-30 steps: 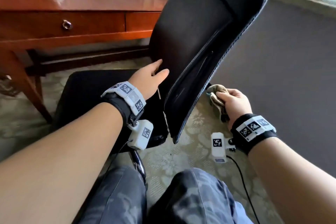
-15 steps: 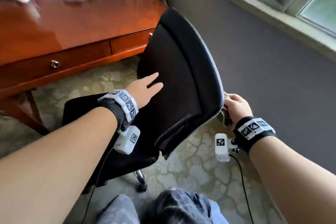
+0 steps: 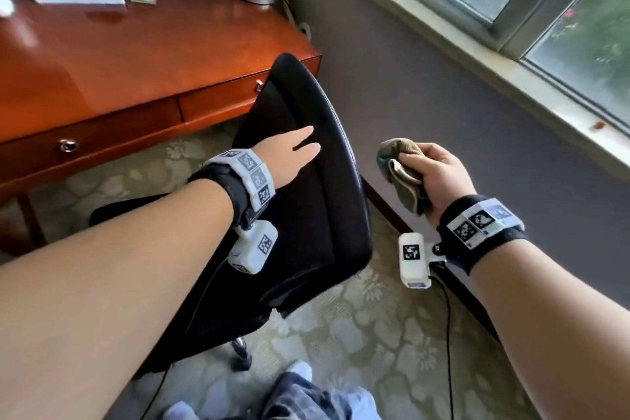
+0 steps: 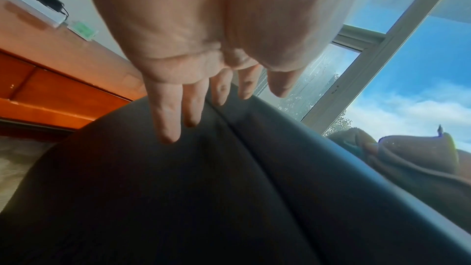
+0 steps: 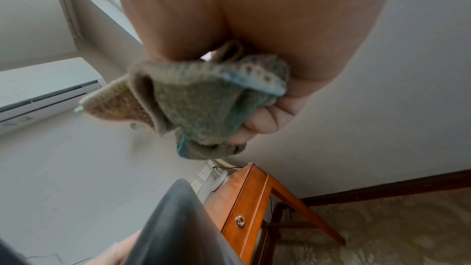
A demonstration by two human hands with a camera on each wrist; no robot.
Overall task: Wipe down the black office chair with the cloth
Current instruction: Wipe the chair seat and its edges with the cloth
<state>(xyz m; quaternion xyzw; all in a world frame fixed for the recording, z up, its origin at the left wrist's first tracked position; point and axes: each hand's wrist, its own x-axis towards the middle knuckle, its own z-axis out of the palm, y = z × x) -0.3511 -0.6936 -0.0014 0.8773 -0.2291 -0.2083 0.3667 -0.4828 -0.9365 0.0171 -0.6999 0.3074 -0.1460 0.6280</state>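
Left hand (image 3: 289, 153) lies flat on the black office chair (image 3: 306, 215), fingers straight and spread, touching the backrest and holding nothing. Right hand (image 3: 433, 174) is just to the right of the chair, curled tight around the bunched-up cloth (image 3: 399, 174). The cloth is up in the air, near the backrest edge but not touching it.

So this looks like a gap between wipes, with one hand steadying the chair. Next, the cloth needs to come left, press on the black back and rub along it.

Farther off stands the worktop (image 3: 136, 54). The right wrist view shows the cloth's blue edge (image 5: 254, 82) and a white air unit (image 5: 46, 88) that the head view does not show.
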